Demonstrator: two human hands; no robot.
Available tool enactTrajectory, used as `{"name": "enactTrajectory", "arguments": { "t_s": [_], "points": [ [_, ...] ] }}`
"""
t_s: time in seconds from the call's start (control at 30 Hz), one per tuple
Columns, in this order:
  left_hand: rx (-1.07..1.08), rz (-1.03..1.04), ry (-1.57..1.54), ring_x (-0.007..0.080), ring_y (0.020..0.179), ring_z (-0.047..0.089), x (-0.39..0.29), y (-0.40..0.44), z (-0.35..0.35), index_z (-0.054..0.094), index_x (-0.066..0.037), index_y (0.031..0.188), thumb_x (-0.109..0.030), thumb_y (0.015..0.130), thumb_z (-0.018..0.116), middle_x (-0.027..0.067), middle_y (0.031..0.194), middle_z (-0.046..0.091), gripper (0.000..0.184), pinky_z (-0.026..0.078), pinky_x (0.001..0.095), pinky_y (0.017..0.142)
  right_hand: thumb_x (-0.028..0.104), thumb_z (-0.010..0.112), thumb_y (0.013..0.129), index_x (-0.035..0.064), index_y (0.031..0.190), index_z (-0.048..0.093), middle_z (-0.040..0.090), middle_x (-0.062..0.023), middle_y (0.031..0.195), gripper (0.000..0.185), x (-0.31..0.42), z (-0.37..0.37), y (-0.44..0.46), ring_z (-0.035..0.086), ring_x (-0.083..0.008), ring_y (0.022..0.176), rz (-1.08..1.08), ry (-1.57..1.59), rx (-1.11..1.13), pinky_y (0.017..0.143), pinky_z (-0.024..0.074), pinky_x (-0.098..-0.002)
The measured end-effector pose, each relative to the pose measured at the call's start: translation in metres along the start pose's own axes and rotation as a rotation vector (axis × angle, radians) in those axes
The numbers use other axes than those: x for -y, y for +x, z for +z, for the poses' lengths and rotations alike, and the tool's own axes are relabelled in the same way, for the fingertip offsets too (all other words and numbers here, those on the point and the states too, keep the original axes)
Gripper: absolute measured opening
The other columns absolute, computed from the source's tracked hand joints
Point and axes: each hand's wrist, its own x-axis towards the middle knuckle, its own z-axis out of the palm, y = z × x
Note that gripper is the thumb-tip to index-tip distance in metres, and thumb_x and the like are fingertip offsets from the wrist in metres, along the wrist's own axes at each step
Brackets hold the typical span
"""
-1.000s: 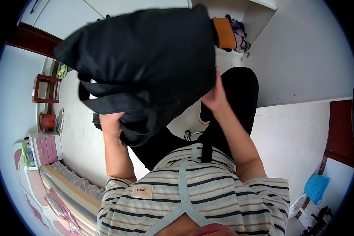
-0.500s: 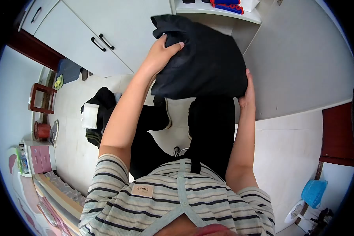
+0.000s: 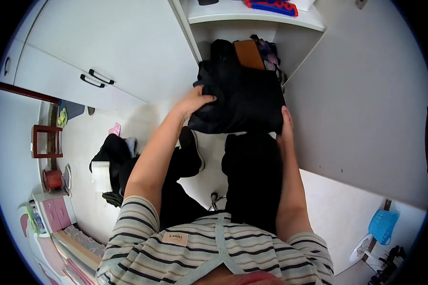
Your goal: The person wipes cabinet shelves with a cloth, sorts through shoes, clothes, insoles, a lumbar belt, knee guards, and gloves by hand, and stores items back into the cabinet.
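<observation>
A stuffed black cloth bag [image 3: 252,99] is between my hands, in front of the open lower compartment of a white cabinet [image 3: 252,20]. At its gathered left end, my left hand [image 3: 197,101] is closed on the fabric, thumb on top. My right hand [image 3: 285,126] presses against the right edge, fingers along its side, part of the hand hidden. Just behind the bag, inside the compartment, are a dark bundle [image 3: 223,49], a brown flat-sided item [image 3: 248,54] and a patterned purple-and-black cloth item [image 3: 269,53]. The bag covers their lower parts.
An open grey cabinet door [image 3: 361,99] stands at the right. White closed doors [image 3: 114,47] with black handles are at left. A pile of dark clothes [image 3: 111,152] with a white item [image 3: 101,176] lies on the floor. Blue-and-red fabric [image 3: 273,6] sits on the shelf.
Both hands have brought the black bag lower and nearer to my knees. The view has shifted, and the items inside the cabinet compartment now show behind the bag.
</observation>
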Motion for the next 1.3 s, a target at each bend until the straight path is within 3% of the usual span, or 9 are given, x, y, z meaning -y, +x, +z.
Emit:
{"name": "enactTrajectory", "arguments": {
  "t_s": [0.33, 0.47, 0.53, 0.57, 0.73, 0.9, 1.0, 1.07, 1.3],
  "points": [
    [-0.273, 0.261, 0.387, 0.0229, 0.091, 0.057, 0.017, 0.103, -0.012, 0.051, 0.006, 0.109, -0.011, 0.082, 0.061, 0.0136, 0.104, 0.059, 0.033, 0.044, 0.0301, 0.083, 0.035, 0.059, 0.086, 0.0003, 0.132, 0.038, 0.044, -0.0152, 0.130, 0.061, 0.046, 0.041, 0.070, 0.042, -0.0241, 0.119, -0.452, -0.175, -0.055, 0.100, 0.0316, -0.0316],
    [-0.446, 0.223, 0.620, 0.0397, 0.113, 0.044, 0.007, 0.160, -0.007, 0.042, 0.011, 0.117, -0.010, 0.078, 0.061, 0.0297, 0.122, 0.044, 0.048, 0.036, 0.0379, 0.096, 0.033, 0.056, 0.086, 0.0022, 0.131, 0.040, 0.042, -0.0202, 0.132, 0.057, 0.043, 0.067, 0.143, 0.038, -0.0320, 0.123, -0.958, -0.752, -0.081, 0.103, 0.0280, -0.0368],
    [-0.705, 0.560, 0.797, 0.0418, 0.127, 0.026, 0.044, 0.190, -0.002, 0.026, 0.011, 0.130, -0.009, 0.078, 0.059, 0.0312, 0.136, 0.025, 0.065, 0.025, 0.0404, 0.105, 0.030, 0.058, 0.084, 0.0049, 0.131, 0.040, 0.039, -0.0220, 0.133, 0.056, 0.020, 0.085, 0.172, 0.037, -0.0358, 0.122, -1.208, -1.168, -0.147, 0.102, 0.0283, -0.0387],
    [-0.619, 0.431, 0.759, 0.0423, 0.131, 0.016, 0.057, 0.194, -0.003, 0.011, 0.009, 0.136, -0.009, 0.075, 0.061, 0.0305, 0.141, 0.013, 0.080, 0.016, 0.0420, 0.109, 0.030, 0.058, 0.084, 0.0049, 0.131, 0.040, 0.039, -0.0220, 0.133, 0.056, 0.005, 0.091, 0.174, 0.037, -0.0358, 0.122, -1.201, -1.170, -0.150, 0.102, 0.0283, -0.0387],
    [-0.488, 0.500, 0.930, 0.0387, 0.132, 0.017, 0.078, 0.163, 0.011, 0.019, -0.001, 0.139, -0.010, 0.070, 0.066, 0.0245, 0.143, 0.014, 0.084, 0.017, 0.0475, 0.108, 0.024, 0.065, 0.078, 0.0081, 0.126, 0.046, 0.040, -0.0218, 0.130, 0.054, -0.053, 0.095, 0.151, 0.039, -0.0353, 0.119, -1.130, -1.505, -0.128, 0.097, 0.0341, -0.0386],
    [-0.242, 0.465, 1.807, 0.0340, 0.135, 0.013, 0.091, 0.166, 0.003, 0.022, -0.025, 0.141, -0.008, 0.073, 0.064, 0.0119, 0.148, 0.009, 0.082, 0.021, 0.0517, 0.106, 0.024, 0.066, 0.076, 0.0074, 0.117, 0.053, 0.049, -0.0198, 0.116, 0.047, -0.115, 0.069, 0.159, 0.047, -0.0345, 0.108, -0.756, -1.290, 0.168, 0.091, 0.0399, -0.0411],
    [-0.141, 0.321, 1.788, 0.0338, 0.135, 0.013, 0.086, 0.178, 0.005, 0.022, -0.024, 0.141, -0.005, 0.078, 0.057, 0.0125, 0.148, 0.009, 0.075, 0.023, 0.0504, 0.105, 0.030, 0.064, 0.077, 0.0064, 0.110, 0.057, 0.055, -0.0182, 0.108, 0.041, -0.125, 0.073, 0.201, 0.051, -0.0347, 0.102, -0.728, -1.227, 0.185, 0.087, 0.0427, -0.0414],
    [-0.125, 0.244, 1.751, 0.0338, 0.135, 0.013, 0.070, 0.189, 0.002, 0.021, -0.023, 0.141, -0.007, 0.079, 0.055, 0.0129, 0.148, 0.008, 0.072, 0.023, 0.0504, 0.105, 0.023, 0.065, 0.077, 0.0068, 0.112, 0.056, 0.056, -0.0173, 0.112, 0.040, -0.094, 0.089, 0.220, 0.051, -0.0327, 0.105, -0.156, -1.237, 0.326, 0.089, 0.0410, -0.0383],
    [-0.136, 0.108, 1.652, 0.0359, 0.135, 0.012, 0.085, 0.198, 0.002, 0.017, -0.021, 0.142, -0.021, 0.081, 0.058, 0.0182, 0.147, 0.008, 0.074, 0.021, 0.0515, 0.106, 0.028, 0.062, 0.078, 0.0040, 0.111, 0.056, 0.053, -0.0188, 0.117, 0.041, -0.129, 0.065, 0.200, 0.050, -0.0330, 0.108, -0.724, -1.221, 0.320, 0.092, 0.0394, -0.0409]
  ]
}}
